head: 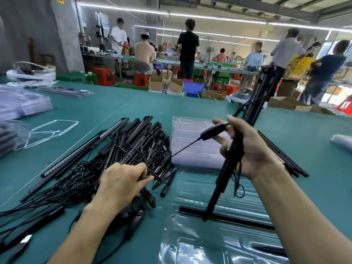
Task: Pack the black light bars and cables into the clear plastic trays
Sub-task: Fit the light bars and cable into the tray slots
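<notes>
As hands [122, 180] [249, 149] grip bar [224, 176] (and cable [182, 149]), tray [190, 189] underlies.

Bare green table [152, 103] lies open beyond the pile [137, 141] of bars and cables, and again at far right past the loose bars [282, 153]. The pile fills the left, where the left hand [122, 180] pinches a cable [152, 177], and a taut lead [182, 148] crosses the gap up to the right hand [253, 149]. That hand grips held bars [255, 103] slanting over the near tray [190, 189], their lower ends seemingly touching a bar [238, 219] lying in it, with a tray stack [190, 126] just behind.
</notes>
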`<action>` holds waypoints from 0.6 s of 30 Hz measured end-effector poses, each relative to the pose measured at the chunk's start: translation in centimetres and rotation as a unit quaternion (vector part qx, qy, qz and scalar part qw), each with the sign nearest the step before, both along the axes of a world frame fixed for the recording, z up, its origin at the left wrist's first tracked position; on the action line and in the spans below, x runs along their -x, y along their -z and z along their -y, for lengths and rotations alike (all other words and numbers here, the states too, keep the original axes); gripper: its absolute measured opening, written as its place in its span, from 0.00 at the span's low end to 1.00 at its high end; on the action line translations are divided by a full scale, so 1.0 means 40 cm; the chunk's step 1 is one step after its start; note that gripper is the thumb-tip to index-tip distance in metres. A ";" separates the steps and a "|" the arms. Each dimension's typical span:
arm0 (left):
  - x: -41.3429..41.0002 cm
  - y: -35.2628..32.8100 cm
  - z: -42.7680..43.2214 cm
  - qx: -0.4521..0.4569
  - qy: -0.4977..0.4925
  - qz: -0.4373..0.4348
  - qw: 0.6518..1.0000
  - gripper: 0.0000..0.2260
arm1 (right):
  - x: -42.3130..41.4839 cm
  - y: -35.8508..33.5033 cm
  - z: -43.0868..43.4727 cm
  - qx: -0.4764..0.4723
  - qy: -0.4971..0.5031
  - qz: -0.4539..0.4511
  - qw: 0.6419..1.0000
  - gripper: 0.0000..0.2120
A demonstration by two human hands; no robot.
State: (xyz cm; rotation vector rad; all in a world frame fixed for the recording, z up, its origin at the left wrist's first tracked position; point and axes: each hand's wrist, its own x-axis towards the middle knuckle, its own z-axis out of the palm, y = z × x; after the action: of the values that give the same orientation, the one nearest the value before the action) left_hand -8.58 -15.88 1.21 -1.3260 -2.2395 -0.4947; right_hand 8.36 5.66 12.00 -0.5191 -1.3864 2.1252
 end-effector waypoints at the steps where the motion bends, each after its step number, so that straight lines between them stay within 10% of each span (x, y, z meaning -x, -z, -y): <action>1: -0.003 -0.003 -0.004 -0.015 0.009 -0.013 1.000 0.17 | 0.003 -0.002 0.010 0.009 -0.028 -0.005 1.000 0.13; 5: -0.007 -0.001 -0.018 -0.068 0.022 0.001 0.997 0.14 | 0.041 0.022 0.065 0.043 -0.072 0.084 0.993 0.07; 11: -0.008 0.002 -0.007 -0.098 0.044 -0.001 0.994 0.17 | 0.121 0.102 0.148 -0.191 -0.208 0.316 0.906 0.18; 18: -0.031 -0.018 0.000 -0.101 0.039 0.049 0.993 0.15 | 0.160 0.120 0.190 -0.264 -0.251 0.373 0.854 0.07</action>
State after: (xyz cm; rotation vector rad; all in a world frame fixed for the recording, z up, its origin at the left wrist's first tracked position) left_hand -7.34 -15.89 1.92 -1.3118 -2.1556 -0.8073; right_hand 1.96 -1.93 7.19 -0.8696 -2.6927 1.8021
